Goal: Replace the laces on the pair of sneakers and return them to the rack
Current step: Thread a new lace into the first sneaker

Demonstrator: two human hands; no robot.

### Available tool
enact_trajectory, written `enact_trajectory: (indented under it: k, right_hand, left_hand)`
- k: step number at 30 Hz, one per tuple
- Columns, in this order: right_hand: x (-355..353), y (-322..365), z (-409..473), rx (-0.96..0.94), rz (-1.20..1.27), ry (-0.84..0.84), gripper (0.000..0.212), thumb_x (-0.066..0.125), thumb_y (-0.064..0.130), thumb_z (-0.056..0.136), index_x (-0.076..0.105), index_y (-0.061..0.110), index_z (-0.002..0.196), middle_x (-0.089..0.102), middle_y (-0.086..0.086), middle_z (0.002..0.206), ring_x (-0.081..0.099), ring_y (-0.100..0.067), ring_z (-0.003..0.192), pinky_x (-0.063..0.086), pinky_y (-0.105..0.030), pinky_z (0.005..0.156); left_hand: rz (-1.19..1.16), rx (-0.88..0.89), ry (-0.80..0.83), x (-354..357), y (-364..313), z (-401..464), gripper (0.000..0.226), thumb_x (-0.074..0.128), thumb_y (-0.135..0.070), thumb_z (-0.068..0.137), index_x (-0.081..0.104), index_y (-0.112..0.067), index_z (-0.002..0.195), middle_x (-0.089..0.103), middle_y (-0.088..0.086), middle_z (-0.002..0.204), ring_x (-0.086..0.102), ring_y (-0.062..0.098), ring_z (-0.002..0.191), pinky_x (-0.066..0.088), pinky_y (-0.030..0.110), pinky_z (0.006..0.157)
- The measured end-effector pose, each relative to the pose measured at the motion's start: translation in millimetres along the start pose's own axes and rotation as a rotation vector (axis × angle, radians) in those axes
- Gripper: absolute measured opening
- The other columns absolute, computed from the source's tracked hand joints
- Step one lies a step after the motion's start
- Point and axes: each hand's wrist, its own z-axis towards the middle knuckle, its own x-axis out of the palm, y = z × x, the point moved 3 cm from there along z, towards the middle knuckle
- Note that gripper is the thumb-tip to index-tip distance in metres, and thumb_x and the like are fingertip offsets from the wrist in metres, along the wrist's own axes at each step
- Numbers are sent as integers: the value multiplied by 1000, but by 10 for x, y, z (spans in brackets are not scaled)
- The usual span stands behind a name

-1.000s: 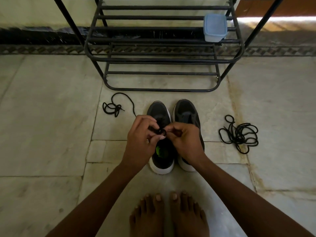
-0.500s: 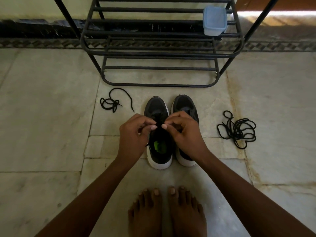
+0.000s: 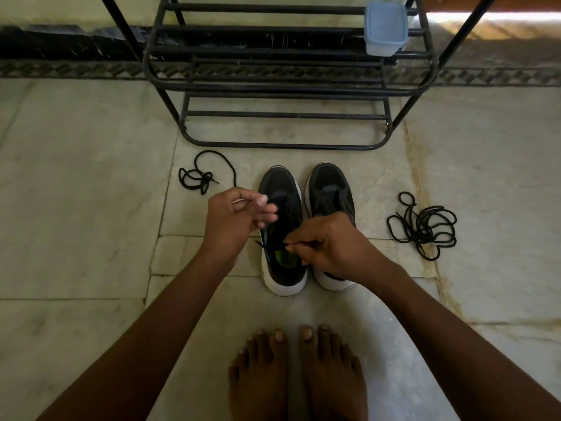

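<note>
Left hand (image 3: 239, 214): raised over the toe half of the left black mesh sneaker with white sole (image 3: 283, 229), fingers curled, thumb and forefinger pinched together; a lace strand between them cannot be made out.

Right hand (image 3: 331, 250): lower, across the collars of both shoes, fingers curled, pinching a thin black lace end (image 3: 300, 245) that runs leftward over the left sneaker's opening, above its green insole patch.

Right black sneaker (image 3: 331, 192): just beside the left one, toes away from the hands, heel under the right hand.

Loose black lace, small bundle (image 3: 197, 177): on the marble floor, beyond and left of the left hand.

Larger tangled black lace pile (image 3: 423, 226): right of the right hand, well apart.

Black metal tube shoe rack (image 3: 282, 86): beyond both hands; a pale blue lidded plastic box (image 3: 385, 28) sits on a shelf at its right end.
</note>
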Motion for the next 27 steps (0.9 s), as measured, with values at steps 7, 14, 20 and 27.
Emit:
enact_trajectory:
  k: [7, 14, 20, 27]
  right_hand:
    - [-30, 161, 130, -158, -178, -41, 12, 68, 6, 92, 77, 2, 99, 69, -9, 85, 65, -19, 71, 54, -30, 66]
    - [-157, -19, 127, -55, -240, -286, 12, 70, 6, 92, 77, 4, 101, 73, -9, 88, 66, -18, 75, 53, -25, 72]
    - [-99, -217, -6, 262, 173, -409, 7, 77, 5, 88, 78, 5, 95, 76, -1, 81, 73, -12, 68, 63, -33, 69]
    - [-15, -261, 12, 238, 360, -293, 26, 65, -2, 95, 70, 3, 120, 71, -8, 88, 73, -21, 70, 62, -31, 66]
  left_hand:
    - [396, 222, 256, 205, -11, 36, 13, 56, -15, 104, 56, -19, 92, 67, -1, 82, 64, 3, 72, 49, 24, 68]
    - [217, 121, 323, 305, 98, -8, 19, 37, -10, 110, 45, -11, 93, 48, -3, 60, 50, 10, 57, 49, 26, 66]
    - [137, 46, 345, 294, 157, 6, 14, 48, -27, 99, 51, -20, 87, 51, -11, 67, 50, 10, 67, 44, 29, 76]
    - [201, 165, 352, 234, 95, -30, 13, 63, -2, 97, 64, -12, 88, 69, -9, 77, 64, 3, 78, 50, 15, 73]
